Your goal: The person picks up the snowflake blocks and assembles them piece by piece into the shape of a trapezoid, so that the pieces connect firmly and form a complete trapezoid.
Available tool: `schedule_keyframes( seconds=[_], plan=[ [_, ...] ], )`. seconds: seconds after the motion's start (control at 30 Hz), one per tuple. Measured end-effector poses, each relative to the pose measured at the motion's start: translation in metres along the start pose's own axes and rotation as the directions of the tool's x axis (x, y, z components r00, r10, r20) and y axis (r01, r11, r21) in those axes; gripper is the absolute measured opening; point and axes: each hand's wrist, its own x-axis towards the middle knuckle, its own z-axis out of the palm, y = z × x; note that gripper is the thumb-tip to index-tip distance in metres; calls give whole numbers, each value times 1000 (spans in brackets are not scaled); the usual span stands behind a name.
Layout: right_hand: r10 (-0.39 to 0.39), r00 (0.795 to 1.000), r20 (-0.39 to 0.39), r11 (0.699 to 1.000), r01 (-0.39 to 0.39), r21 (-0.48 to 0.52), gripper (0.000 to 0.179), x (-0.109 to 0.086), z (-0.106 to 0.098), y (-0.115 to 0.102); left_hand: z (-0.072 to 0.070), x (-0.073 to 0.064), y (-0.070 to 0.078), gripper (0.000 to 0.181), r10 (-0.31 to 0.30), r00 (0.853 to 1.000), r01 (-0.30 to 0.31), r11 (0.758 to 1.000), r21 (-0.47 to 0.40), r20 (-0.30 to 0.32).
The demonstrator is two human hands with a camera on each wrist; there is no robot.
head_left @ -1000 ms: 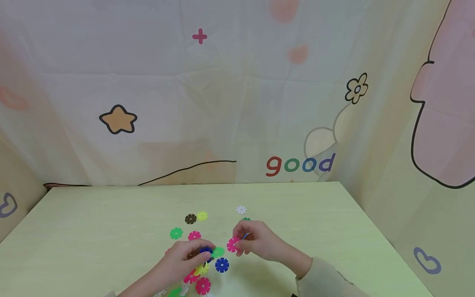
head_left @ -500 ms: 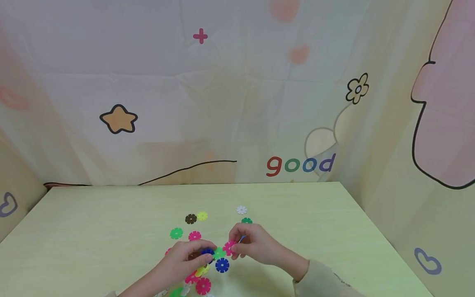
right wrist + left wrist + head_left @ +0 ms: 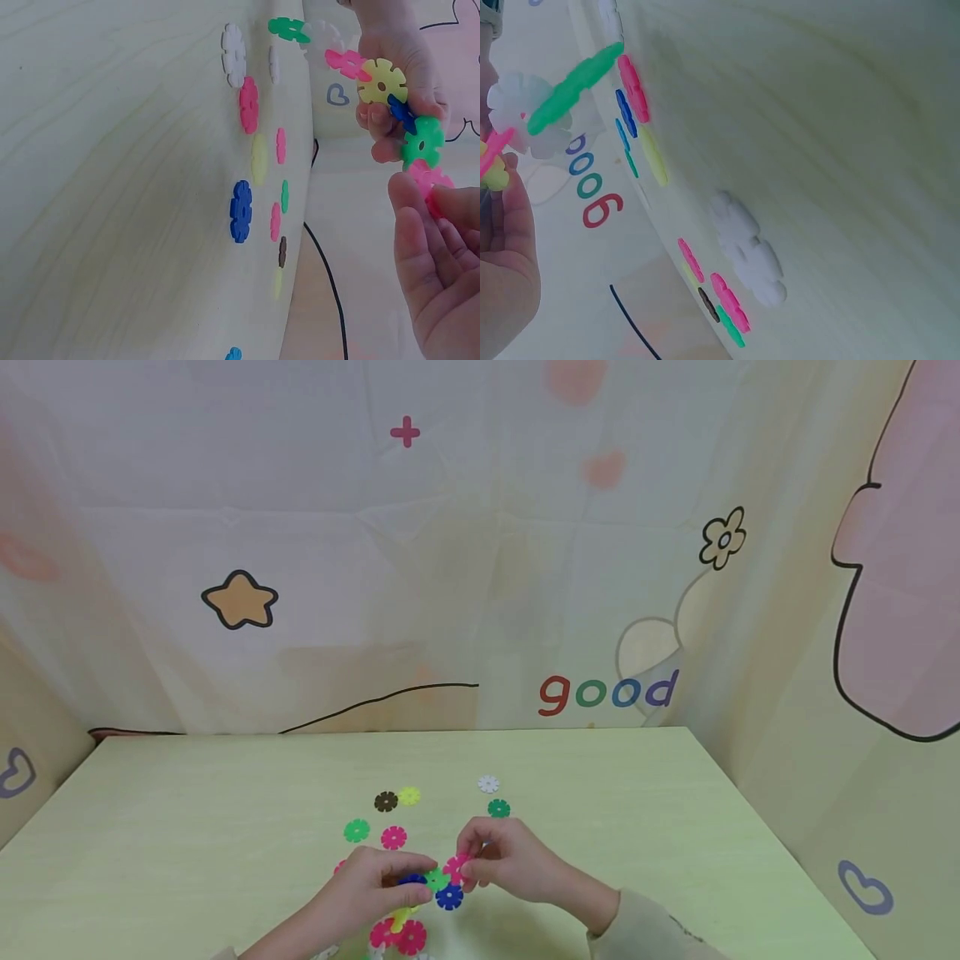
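Note:
Above the table, the left hand (image 3: 378,881) holds a chain of notched plastic snowflake discs. Seen from the right wrist, its blue disc (image 3: 402,114) and yellow disc (image 3: 382,81) sit at the fingers. Beyond them hang a pink disc (image 3: 347,63), a whitish disc (image 3: 322,36) and a green disc (image 3: 287,29). On the other side a second green disc (image 3: 422,142) sticks out toward the right hand (image 3: 510,860). Between thumb and fingers, the right hand pinches another pink disc (image 3: 454,869), its edge meeting that green disc. The left wrist view shows the chain's green end (image 3: 574,88).
Loose discs lie on the pale table (image 3: 187,827): a dark blue one (image 3: 449,896) below the hands, a teal one (image 3: 498,808) and a white one (image 3: 488,784) behind, a brown one (image 3: 386,802) farther left. A printed curtain (image 3: 337,568) stands behind the table.
The right hand has moved left and slightly toward the body, bringing its pink disc from apart to against the green disc. The chain's green disc has shifted slightly down; the left hand stays nearly in place.

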Motion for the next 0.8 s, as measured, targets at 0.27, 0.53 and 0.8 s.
schedule_keyframes(
  seconds=[0.27, 0.53, 0.8],
  plan=[
    [-11, 1000, 18, 1000, 11, 0, 4, 2, 6, -2, -1, -1, -1, 41, 12, 1000, -12, 1000, 17, 18],
    [-22, 1000, 21, 1000, 22, -6, 4, 2, 10, -5, -3, -4, -2, 41, 34, 999, -34, 999, 32, 12],
    [-9, 1000, 11, 1000, 9, -7, 4, 3, 6, -4, -3, -3, 5, 37, 34, 999, -35, 993, 111, 17]
  ],
)
